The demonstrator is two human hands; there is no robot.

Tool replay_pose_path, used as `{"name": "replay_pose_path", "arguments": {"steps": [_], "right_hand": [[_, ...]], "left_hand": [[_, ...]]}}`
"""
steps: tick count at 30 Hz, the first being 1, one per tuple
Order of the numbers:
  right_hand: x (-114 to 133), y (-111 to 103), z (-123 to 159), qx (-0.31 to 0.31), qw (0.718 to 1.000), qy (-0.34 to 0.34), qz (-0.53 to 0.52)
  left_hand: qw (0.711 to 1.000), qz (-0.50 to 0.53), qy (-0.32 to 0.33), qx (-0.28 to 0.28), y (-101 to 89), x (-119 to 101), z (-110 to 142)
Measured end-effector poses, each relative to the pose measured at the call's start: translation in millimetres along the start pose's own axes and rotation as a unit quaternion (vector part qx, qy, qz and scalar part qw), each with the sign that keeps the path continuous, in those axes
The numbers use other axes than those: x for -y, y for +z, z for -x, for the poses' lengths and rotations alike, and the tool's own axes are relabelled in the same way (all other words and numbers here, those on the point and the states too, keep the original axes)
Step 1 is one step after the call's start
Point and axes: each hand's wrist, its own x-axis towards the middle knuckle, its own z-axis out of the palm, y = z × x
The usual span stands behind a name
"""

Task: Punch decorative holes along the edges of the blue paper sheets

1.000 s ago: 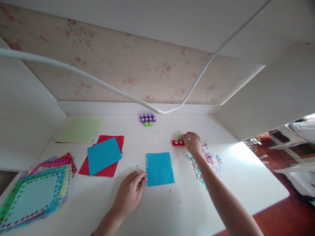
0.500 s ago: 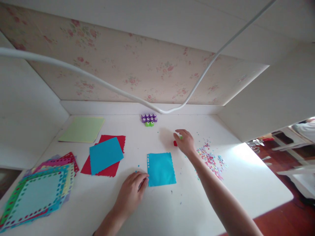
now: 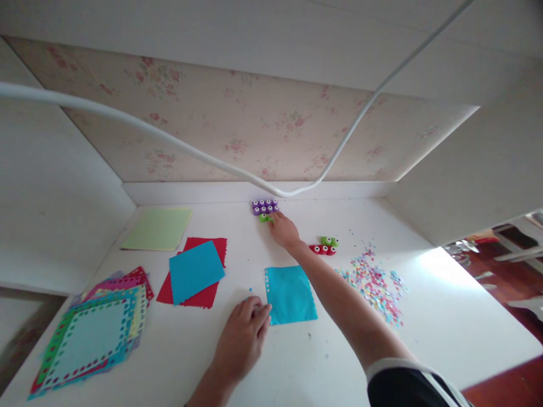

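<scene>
My right hand [image 3: 283,229] reaches to the back of the table, its fingers closed on a small green craft punch [image 3: 270,219]. Another green punch [image 3: 263,217] is beside it, in front of the rows of purple punches [image 3: 265,207]. Near the front, my left hand [image 3: 244,336] rests with curled fingers at the left edge of a blue paper square [image 3: 292,295]; what lies between its thumb and fingers is hidden. That square has small holes along its upper left edge and scalloped other edges.
Red punches [image 3: 323,250] and green punches [image 3: 330,241] stand right of my right forearm, near scattered confetti [image 3: 375,277]. To the left lie blue paper [image 3: 197,271] over red paper [image 3: 214,247], pale green sheets [image 3: 156,229] and a stack of hole-edged sheets [image 3: 93,328]. A white cable [image 3: 190,150] hangs in front.
My right hand has moved left and back, from the red and green punches to the green ones before the purple rows. My left hand stays by the blue square. The view has shifted slightly.
</scene>
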Motion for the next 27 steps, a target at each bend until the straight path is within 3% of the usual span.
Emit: {"name": "replay_pose_path", "arguments": {"steps": [3, 7, 12, 16, 19, 22, 24, 27], "right_hand": [[-1.0, -2.5, 15.4, 0.000, 1.000, -0.001, -0.012], [8.8, -9.1, 57.1, 0.016, 0.998, -0.040, -0.051], [32.6, -17.5, 113.1, 0.098, 0.972, -0.168, -0.134], [37.9, -24.5, 134.6, 0.124, 0.964, -0.203, -0.119], [25.2, -33.6, 150.8, 0.039, 0.987, -0.120, -0.096], [1.5, -41.2, 177.0, -0.065, 0.994, 0.071, -0.045], [-13.2, -42.6, 195.9, -0.070, 0.985, 0.156, 0.001], [-24.0, -42.7, 214.3, -0.021, 0.977, 0.211, 0.032]], "left_hand": [[1.000, -0.017, -0.002, 0.013, 1.9, 0.1, -0.4], [0.999, -0.030, -0.006, 0.038, -0.1, -2.8, -2.4], [0.998, -0.015, -0.011, 0.058, -2.6, -5.5, -3.1], [0.999, 0.028, -0.037, 0.017, -1.3, -3.7, -0.5], [0.995, 0.050, -0.074, -0.038, -4.0, -1.2, -2.6], [0.992, 0.026, -0.109, -0.057, -8.2, 1.9, -12.5], [0.991, -0.006, -0.125, -0.053, -9.4, 3.8, -23.0], [0.988, -0.062, -0.139, -0.027, -8.4, 6.0, -39.9]]}}
